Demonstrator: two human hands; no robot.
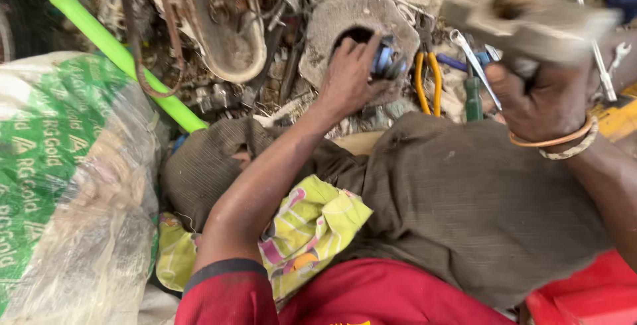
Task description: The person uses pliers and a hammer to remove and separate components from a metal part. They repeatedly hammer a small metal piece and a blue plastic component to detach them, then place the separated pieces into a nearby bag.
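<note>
My left hand (350,76) reaches forward and grips a small blue and metal round part (387,62), pressing it against a grey stone-like block with a dark hole (338,23). My right hand (541,99), with bangles at the wrist, is raised at the upper right and closed around the handle of a hammer (524,16). The hammer's grey head is blurred, above and to the right of the blue part.
Yellow-handled pliers (428,76), a green screwdriver (472,96) and spanners (472,60) lie among metal scrap past the block. A green bar (119,53) slants at upper left. A green-printed sack (60,166) fills the left. Brown cloth (464,199) and a yellow patterned cloth (312,229) cover my lap.
</note>
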